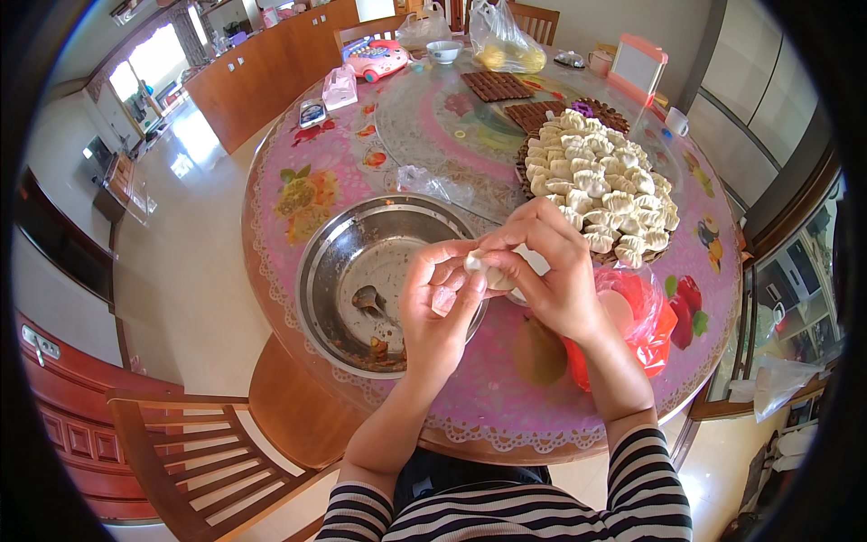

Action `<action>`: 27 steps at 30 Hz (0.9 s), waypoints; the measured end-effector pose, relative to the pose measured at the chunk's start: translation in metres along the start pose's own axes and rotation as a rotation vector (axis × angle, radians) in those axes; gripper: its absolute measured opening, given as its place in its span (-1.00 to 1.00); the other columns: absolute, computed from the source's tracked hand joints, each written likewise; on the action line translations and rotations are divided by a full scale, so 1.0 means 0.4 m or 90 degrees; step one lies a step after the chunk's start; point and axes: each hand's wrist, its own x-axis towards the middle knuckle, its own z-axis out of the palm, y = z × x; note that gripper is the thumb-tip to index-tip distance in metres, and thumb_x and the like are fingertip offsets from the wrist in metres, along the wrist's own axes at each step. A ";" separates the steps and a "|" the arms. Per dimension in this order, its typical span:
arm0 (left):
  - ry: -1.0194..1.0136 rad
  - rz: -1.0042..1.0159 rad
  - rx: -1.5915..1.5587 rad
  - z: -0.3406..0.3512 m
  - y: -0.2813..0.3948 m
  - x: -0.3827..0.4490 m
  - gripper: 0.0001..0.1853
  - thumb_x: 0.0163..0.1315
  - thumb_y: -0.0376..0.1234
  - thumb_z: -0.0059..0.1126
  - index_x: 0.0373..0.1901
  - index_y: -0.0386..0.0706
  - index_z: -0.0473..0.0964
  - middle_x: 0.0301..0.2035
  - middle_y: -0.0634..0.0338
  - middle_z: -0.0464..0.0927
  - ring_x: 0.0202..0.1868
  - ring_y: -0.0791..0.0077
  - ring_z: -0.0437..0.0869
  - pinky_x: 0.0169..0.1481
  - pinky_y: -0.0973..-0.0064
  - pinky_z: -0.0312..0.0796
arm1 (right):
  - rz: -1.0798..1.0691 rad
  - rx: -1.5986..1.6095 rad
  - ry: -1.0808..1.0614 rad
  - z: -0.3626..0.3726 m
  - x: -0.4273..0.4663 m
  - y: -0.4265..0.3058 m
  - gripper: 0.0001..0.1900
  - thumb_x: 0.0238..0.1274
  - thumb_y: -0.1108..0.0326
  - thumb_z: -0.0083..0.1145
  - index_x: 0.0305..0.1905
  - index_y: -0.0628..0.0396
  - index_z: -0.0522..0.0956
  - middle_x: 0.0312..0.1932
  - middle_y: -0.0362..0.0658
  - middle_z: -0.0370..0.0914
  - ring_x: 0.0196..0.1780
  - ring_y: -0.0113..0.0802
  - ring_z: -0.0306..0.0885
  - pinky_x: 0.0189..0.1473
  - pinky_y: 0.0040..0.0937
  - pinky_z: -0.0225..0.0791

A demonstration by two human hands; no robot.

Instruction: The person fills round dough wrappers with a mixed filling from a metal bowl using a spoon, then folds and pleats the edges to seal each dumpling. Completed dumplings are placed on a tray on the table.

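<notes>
My left hand (437, 298) and my right hand (548, 267) meet over the right rim of a steel basin (313, 298), both pinching one pale dumpling (498, 276) between thumbs and fingers. Inside the basin lie a metal spoon (368, 299) and scraps of orange-brown filling (378, 349). Beyond my right hand, a woven tray carries a heap of pleated dumplings (596, 179). Beside my right wrist is a red plastic bag (650, 345) with clear plastic over it. A white dish (532, 261) is partly hidden behind my hands.
The round table (488, 406) has a patterned cover. Crumpled clear plastic (433, 183) lies behind the basin. Farther back are brown woven mats (496, 86), a phone (312, 113), a toy telephone (376, 57), a bowl (444, 51) and a white mug (676, 122). A wooden chair (298, 406) stands at left.
</notes>
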 end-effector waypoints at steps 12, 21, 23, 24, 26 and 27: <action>-0.015 0.003 -0.040 -0.009 -0.011 0.002 -0.75 0.34 -0.52 0.04 0.03 -0.31 0.35 -0.05 0.04 0.53 -0.03 0.39 0.59 -0.02 0.31 0.61 | -0.007 -0.005 -0.014 -0.001 -0.002 -0.001 -0.82 -0.04 0.49 0.34 -0.25 0.11 0.65 -0.31 -0.12 0.47 -0.23 -0.23 0.49 -0.23 -0.36 0.39; 0.002 0.021 -0.032 0.002 -0.002 0.003 -0.73 0.34 -0.52 0.04 0.04 -0.35 0.31 -0.03 0.00 0.51 0.02 0.37 0.57 0.06 0.30 0.58 | -0.006 -0.004 0.009 -0.011 0.003 0.001 -0.85 -0.03 0.51 0.32 -0.29 0.14 0.63 -0.29 -0.11 0.51 -0.21 -0.18 0.50 -0.20 -0.32 0.39; 0.024 0.015 -0.057 0.004 0.006 0.002 -0.69 0.32 -0.55 0.06 0.07 -0.35 0.31 -0.01 -0.01 0.51 0.05 0.36 0.56 0.08 0.30 0.56 | 0.004 -0.002 0.017 -0.013 0.004 0.003 -0.86 -0.03 0.51 0.31 -0.30 0.15 0.63 -0.31 -0.11 0.52 -0.22 -0.17 0.50 -0.20 -0.32 0.40; 0.035 0.012 -0.069 0.005 0.009 0.002 -0.67 0.31 -0.56 0.07 0.08 -0.35 0.30 0.00 -0.01 0.50 0.06 0.35 0.55 0.09 0.30 0.55 | 0.001 -0.007 0.013 -0.013 0.000 0.011 -0.86 -0.02 0.52 0.31 -0.29 0.15 0.64 -0.32 -0.11 0.53 -0.22 -0.17 0.51 -0.20 -0.32 0.40; 0.029 -0.001 -0.061 0.008 0.009 0.003 -0.64 0.29 -0.56 0.09 0.11 -0.35 0.31 0.02 0.00 0.50 0.08 0.36 0.54 0.12 0.32 0.53 | -0.005 -0.020 0.014 -0.013 -0.002 0.014 -0.85 -0.02 0.52 0.31 -0.28 0.16 0.64 -0.34 -0.12 0.53 -0.23 -0.17 0.51 -0.20 -0.32 0.40; 0.027 -0.007 -0.055 0.008 0.010 0.004 -0.62 0.28 -0.57 0.11 0.12 -0.35 0.31 0.02 0.00 0.50 0.09 0.36 0.53 0.14 0.33 0.52 | -0.010 -0.026 0.019 -0.011 -0.002 0.012 -0.85 -0.02 0.52 0.31 -0.28 0.16 0.64 -0.35 -0.12 0.53 -0.24 -0.17 0.51 -0.20 -0.32 0.40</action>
